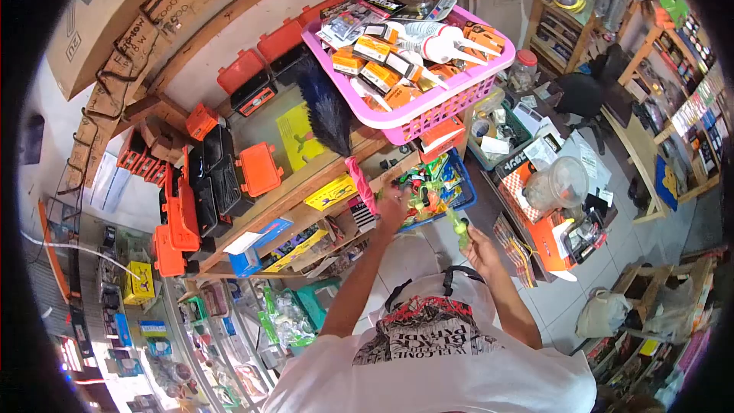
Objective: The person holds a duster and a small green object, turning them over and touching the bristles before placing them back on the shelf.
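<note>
Two bare hands reach out ahead of my white shirt [436, 336], well apart from each other's fingertips.

Right hand [482, 251]: fingers closed narrow around a yellow-green piece [462, 234], slim and partly see-through. Its thin upper end tilts up and to the left, near the blue basket [467, 193]. Lower part sits at my thumb and fingertips, with a dark bit just beside them.

Left hand [391, 210]: fingers bent, at the left side of the blue basket, close to its mixed green, orange and red packets [428, 187]. Cannot tell how wide they stand or whether they grip anything; too small and blurred.

Just beside the left hand, the pink handle [361, 185] of a dark feather duster [325, 107], its head up against the pink basket [405, 124].

Pink basket, beyond both hands: orange-and-white boxes [372, 48], white bottles [440, 47], blister packs.

To the left, open orange-and-black cases [218, 176] along the worktop [269, 203]. To the right, a clear tub [564, 182] above an orange box [544, 239].
</note>
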### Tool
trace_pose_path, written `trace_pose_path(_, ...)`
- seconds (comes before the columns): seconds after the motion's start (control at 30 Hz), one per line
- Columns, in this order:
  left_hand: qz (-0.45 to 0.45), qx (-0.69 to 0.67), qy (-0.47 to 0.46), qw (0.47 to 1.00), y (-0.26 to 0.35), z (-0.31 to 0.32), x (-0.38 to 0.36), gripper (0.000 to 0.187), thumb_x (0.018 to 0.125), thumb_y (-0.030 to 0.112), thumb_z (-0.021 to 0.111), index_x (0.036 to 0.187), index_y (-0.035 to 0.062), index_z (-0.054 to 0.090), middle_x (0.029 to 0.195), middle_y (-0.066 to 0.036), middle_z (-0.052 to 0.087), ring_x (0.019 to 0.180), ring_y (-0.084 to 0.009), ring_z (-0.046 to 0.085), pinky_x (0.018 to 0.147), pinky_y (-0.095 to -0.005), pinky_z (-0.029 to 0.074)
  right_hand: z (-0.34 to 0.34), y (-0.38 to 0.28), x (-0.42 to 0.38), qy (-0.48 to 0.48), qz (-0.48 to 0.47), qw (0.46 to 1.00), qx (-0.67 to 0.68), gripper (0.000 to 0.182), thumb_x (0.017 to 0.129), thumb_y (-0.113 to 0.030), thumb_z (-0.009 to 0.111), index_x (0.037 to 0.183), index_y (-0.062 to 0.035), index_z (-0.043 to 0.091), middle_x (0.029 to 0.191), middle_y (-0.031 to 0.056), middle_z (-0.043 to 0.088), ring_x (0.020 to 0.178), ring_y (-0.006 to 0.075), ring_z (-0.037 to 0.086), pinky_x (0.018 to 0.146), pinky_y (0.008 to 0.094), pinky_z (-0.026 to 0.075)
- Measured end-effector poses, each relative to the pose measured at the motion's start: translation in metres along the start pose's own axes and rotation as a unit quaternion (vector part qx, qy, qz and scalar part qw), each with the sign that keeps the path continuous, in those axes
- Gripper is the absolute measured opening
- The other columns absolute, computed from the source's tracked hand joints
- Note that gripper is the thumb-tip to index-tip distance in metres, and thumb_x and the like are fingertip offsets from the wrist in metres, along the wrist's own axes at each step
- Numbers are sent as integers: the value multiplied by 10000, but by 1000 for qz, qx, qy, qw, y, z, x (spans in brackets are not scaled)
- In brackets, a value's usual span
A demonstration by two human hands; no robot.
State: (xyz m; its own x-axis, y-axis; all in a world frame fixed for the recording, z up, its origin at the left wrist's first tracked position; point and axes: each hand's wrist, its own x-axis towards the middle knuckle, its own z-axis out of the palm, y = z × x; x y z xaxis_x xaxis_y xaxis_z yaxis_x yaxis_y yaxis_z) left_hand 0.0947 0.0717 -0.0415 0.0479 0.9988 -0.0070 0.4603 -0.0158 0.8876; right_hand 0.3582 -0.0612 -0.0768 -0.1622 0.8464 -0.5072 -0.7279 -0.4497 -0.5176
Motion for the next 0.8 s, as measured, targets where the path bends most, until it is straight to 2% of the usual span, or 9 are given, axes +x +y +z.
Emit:
trace_pose_path(0.03, -36, 134, 37, 990, 12, -12, 13, 499, 1008, 300, 569, 1395, 38, 395, 850, -155, 710, 771, -360, 712, 665, -454, 565, -4, -10, 8, -7, 12, 1000, 12, 206, 1038, -264, 600, 1126, -83, 643, 1008, 41, 741, 817, 142, 729, 736, 307, 614)
trace_pose_path(0.13, 60, 304, 103, 945, -34, -17, 38, 472, 1010, 339, 539, 1372, 47, 458, 823, -196, 718, 750, -416, 707, 639, -501, 559, 8, -36, 29, -18, 21, 999, 46, 210, 1025, -290, 625, 1110, -99, 652, 961, 28, 736, 756, 135, 716, 683, 297, 604)
trace_pose_path(0.23, 70, 318, 134, 936, -33, -18, 53, 398, 936, 178, 638, 1282, -10, 580, 628, -172, 650, 588, -369, 678, 530, -487, 516, 27, -53, 45, -27, 18, 999, 8, 202, 1016, -288, 640, 1101, -105, 654, 931, 23, 729, 740, 134, 707, 664, 294, 593)
trace_pose_path(0.27, 26, 256, 111, 960, -31, -20, 49, 309, 940, 201, 629, 1171, -5, 637, 692, -209, 675, 634, -388, 693, 553, -508, 526, 33, -58, 50, -21, 19, 1000, -7, 187, 1007, -270, 654, 1088, -101, 651, 915, 18, 723, 726, 131, 702, 644, 287, 589)
trace_pose_path(0.37, 12, 272, 63, 960, -26, -17, 30, 285, 946, 227, 632, 1145, 24, 639, 748, -235, 683, 665, -419, 693, 579, -538, 533, 45, -64, 62, -12, 22, 999, -36, 182, 998, -254, 666, 1086, -95, 648, 901, 17, 717, 722, 128, 700, 639, 287, 592)
trace_pose_path(0.47, 11, 298, 113, 948, -8, -4, -9, 256, 980, 318, 543, 1071, 96, 631, 773, -187, 714, 718, -426, 704, 652, -569, 553, 52, -74, 77, -48, 11, 995, -88, 176, 981, -229, 680, 1078, -85, 650, 884, 19, 702, 741, 125, 697, 641, 285, 585)
trace_pose_path(0.6, -40, 282, 91, 954, -6, 17, -52, 281, 983, 376, 564, 1089, 127, 635, 751, -151, 720, 710, -419, 706, 647, -533, 564, 91, -87, 96, -72, -8, 984, -162, 178, 972, -220, 676, 1070, -73, 650, 882, 17, 684, 743, 130, 686, 644, 296, 583)
trace_pose_path(0.7, -83, 196, 48, 976, -9, 33, -71, 261, 1003, 377, 561, 1109, 149, 633, 703, -181, 696, 693, -434, 699, 626, -558, 558, 125, -85, 115, -99, 25, 988, -115, 195, 975, -235, 666, 1074, -67, 651, 894, 25, 679, 737, 141, 679, 653, 320, 587)
trace_pose_path(0.8, -65, 236, 91, 965, -17, 45, -82, 242, 1009, 379, 558, 1083, 161, 631, 674, -120, 700, 666, -400, 707, 608, -526, 564, 150, -58, 155, -74, 41, 985, -150, 220, 989, -230, 637, 1107, -44, 630, 904, 51, 681, 738, 178, 688, 663, 379, 612)
